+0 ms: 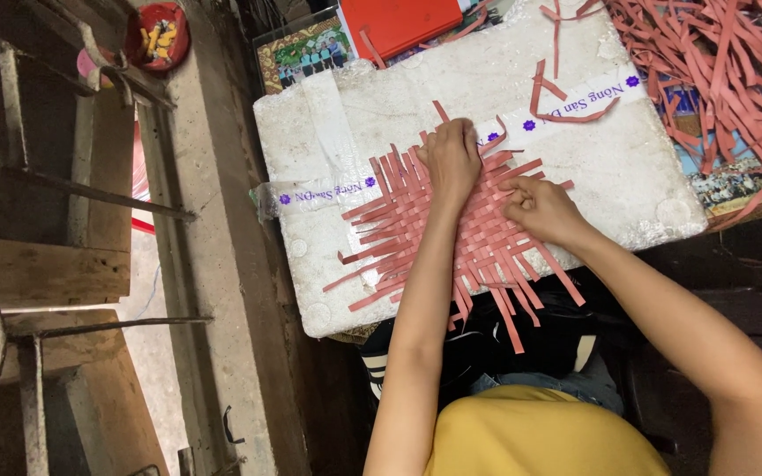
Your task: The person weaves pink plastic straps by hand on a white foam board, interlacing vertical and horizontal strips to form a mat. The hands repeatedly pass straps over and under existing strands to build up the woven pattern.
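Left hand (451, 159): I saw it flat on the woven red strip mat (451, 242), fingers curled, gripping nothing.
Right hand (540, 210): fingers pinched one mat strip.
Base: white foam box (610, 167).

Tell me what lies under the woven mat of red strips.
The woven mat rests on a white foam lid wrapped with clear printed tape. Both hands, left and right, press on it. The lid's surface beneath the weave is covered.
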